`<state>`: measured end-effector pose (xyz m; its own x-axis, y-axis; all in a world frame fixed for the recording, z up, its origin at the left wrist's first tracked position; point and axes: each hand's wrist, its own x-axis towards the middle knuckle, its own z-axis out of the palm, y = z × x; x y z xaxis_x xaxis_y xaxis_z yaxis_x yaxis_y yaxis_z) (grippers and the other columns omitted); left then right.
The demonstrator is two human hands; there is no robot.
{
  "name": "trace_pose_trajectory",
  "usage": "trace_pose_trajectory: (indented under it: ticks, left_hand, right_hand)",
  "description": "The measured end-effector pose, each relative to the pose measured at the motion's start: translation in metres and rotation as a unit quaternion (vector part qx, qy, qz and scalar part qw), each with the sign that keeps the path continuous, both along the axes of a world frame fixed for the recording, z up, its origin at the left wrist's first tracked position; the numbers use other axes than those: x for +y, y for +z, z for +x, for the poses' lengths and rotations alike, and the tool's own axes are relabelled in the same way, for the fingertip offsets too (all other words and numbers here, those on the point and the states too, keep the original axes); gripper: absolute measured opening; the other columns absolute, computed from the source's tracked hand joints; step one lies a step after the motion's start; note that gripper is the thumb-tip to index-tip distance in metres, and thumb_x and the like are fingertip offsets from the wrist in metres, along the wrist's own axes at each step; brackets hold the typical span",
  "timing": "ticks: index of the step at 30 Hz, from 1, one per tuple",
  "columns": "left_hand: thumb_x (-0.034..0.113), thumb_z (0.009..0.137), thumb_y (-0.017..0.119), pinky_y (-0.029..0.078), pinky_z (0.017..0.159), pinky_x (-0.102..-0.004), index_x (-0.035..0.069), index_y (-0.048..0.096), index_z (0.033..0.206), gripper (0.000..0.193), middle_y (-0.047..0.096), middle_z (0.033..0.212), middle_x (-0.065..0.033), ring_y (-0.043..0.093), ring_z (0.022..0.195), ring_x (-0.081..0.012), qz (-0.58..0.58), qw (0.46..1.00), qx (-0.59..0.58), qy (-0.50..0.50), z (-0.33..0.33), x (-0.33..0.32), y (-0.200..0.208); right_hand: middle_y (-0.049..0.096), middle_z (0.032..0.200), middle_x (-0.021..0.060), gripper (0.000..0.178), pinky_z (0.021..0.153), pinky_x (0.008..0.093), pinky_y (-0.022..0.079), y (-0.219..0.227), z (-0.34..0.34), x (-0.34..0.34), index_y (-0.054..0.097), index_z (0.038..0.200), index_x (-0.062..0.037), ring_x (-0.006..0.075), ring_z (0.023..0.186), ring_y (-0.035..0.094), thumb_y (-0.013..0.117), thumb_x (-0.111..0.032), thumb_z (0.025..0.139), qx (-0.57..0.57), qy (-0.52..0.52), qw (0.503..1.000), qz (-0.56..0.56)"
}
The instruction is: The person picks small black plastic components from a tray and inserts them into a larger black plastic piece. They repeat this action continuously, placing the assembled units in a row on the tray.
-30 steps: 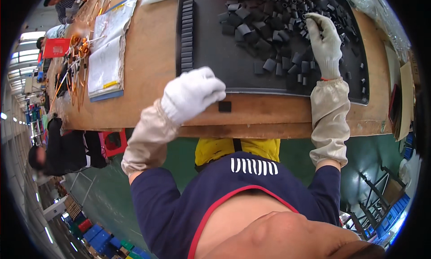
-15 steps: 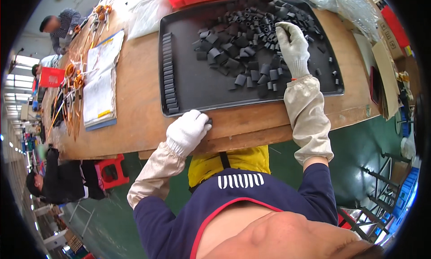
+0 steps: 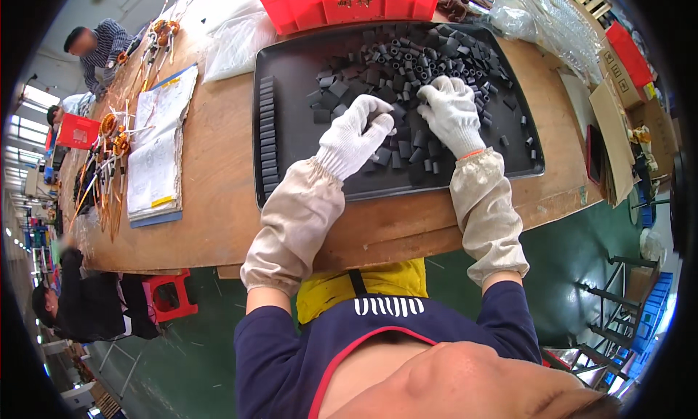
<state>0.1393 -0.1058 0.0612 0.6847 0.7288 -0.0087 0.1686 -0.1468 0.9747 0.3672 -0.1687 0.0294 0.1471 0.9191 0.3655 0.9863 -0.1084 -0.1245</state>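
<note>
A large black tray (image 3: 291, 139) lies on the wooden table, holding a heap of short black tube pieces (image 3: 429, 63). Along its left wall runs a neat column of similar pieces (image 3: 267, 128). My left hand (image 3: 352, 135), in a white knit glove, is over the tray's front middle with thumb and fingers drawn together; whatever is between the fingertips I cannot make out. My gloved right hand (image 3: 452, 114) bends its fingers down at the near side of the heap, and its fingertips are partly hidden. Beige sleeve covers wrap both forearms.
Behind the tray stands a red bin (image 3: 349, 5). Papers on a blue clipboard (image 3: 156, 150) and orange coils with wires (image 3: 113, 132) lie to the left. Clear plastic bags (image 3: 243, 45) and cardboard sheets (image 3: 612, 139) flank the tray. Other people sit along the left.
My left hand has moved from the tray's front edge up and right over the tray. My right hand has come down and left, nearer to it, with its fingers more bent.
</note>
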Motion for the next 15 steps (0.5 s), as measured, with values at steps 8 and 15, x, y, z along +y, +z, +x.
trace_pose_trajectory:
  ticks: [8,15]
  left_hand:
    - [0.026,0.105,0.063,0.051,0.066,-0.0221,0.007,0.066,0.129,0.032,0.053,0.072,0.0075,0.048,0.061,-0.0018,-0.132,0.988,-0.079,0.017,0.003,0.016,-0.007]
    - [0.031,0.105,0.062,0.045,0.062,-0.0211,0.007,0.069,0.13,0.035,0.064,0.084,0.0043,0.048,0.065,-0.0026,-0.208,0.974,-0.087,0.015,-0.006,0.016,-0.01]
  right_hand:
    - [0.065,0.105,0.0019,0.022,0.093,0.0434,0.045,0.001,0.002,-0.002,0.07,0.099,-0.0154,0.0276,0.105,0.06,0.077,-0.015,0.078,0.015,0.035,0.992,0.12]
    - [0.068,0.092,0.0042,0.029,0.08,0.041,0.054,0.021,-0.043,-0.007,0.073,0.103,-0.0175,0.0298,0.086,0.066,0.079,-0.007,0.076,0.153,0.201,0.939,0.232]
